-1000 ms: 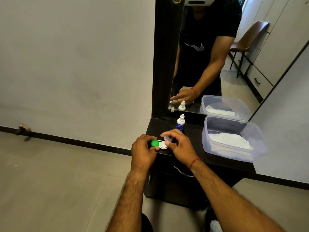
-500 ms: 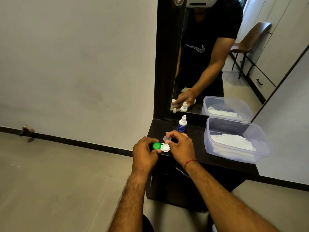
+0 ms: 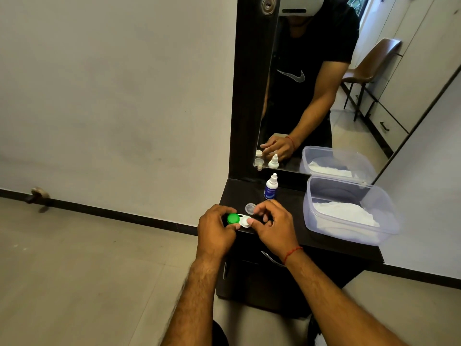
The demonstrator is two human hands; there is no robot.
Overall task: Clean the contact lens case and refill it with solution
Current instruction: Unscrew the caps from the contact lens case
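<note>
- clear plastic tub [image 3: 349, 216] with white cloth [image 3: 341, 212] inside, right side of the dark counter [image 3: 324, 242]
- mirror [image 3: 324, 96] at the far edge
- brown chair [image 3: 371, 63] reflected in it

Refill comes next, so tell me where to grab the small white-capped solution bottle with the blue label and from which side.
Grip the small white-capped solution bottle with the blue label around its labelled body, below the narrow cap. It stands upright behind the clear round cap, so come from the front right with the right hand, the nearer of the two hands.
</note>
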